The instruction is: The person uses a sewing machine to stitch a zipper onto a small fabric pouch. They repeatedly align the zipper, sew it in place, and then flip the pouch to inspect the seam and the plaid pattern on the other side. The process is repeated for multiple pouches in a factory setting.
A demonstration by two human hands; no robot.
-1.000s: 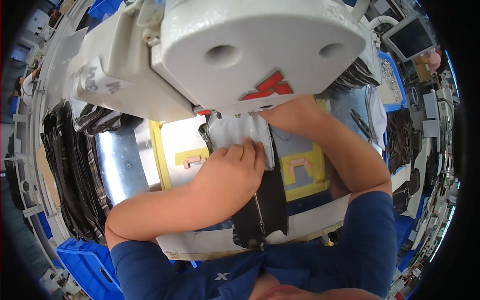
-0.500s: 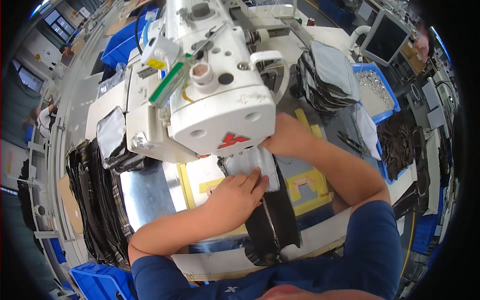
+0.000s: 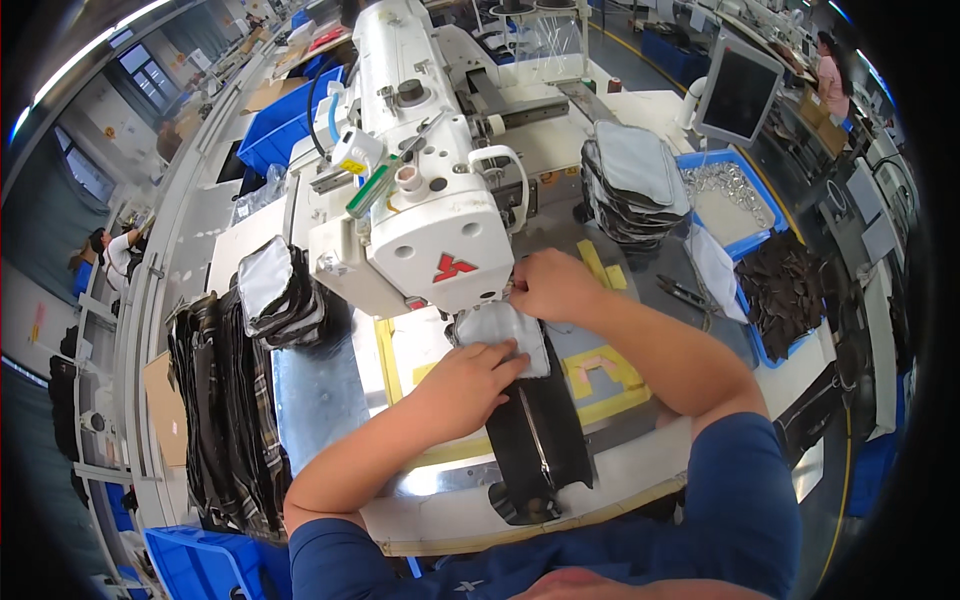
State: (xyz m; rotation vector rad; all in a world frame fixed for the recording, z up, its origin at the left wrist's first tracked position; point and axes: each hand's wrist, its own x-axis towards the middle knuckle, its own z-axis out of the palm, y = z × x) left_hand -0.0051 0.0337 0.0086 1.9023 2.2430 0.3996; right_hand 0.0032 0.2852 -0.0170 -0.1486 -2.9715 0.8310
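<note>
My left hand (image 3: pixel 470 383) presses flat on a small grey fabric piece (image 3: pixel 500 325) that lies over a long black fabric piece (image 3: pixel 540 440) with a zip down its middle. My right hand (image 3: pixel 548 285) pinches the far edge of the grey piece right beside the needle area under the head of the white sewing machine (image 3: pixel 420 210). The black piece runs toward me across the metal work plate (image 3: pixel 330 400) and curls at the table's front edge.
Stacks of dark fabric pieces (image 3: pixel 220 400) hang at my left, with a grey-faced pile (image 3: pixel 280 295) beside the machine. Another grey stack (image 3: pixel 635 185) stands at the right, near blue bins (image 3: pixel 735 205) and a monitor (image 3: pixel 740 90). Yellow tape marks (image 3: pixel 600 375) edge the plate.
My head has lifted, so the view has pulled back from the machine head. Both hands stay on the grey and black pieces at the needle.
</note>
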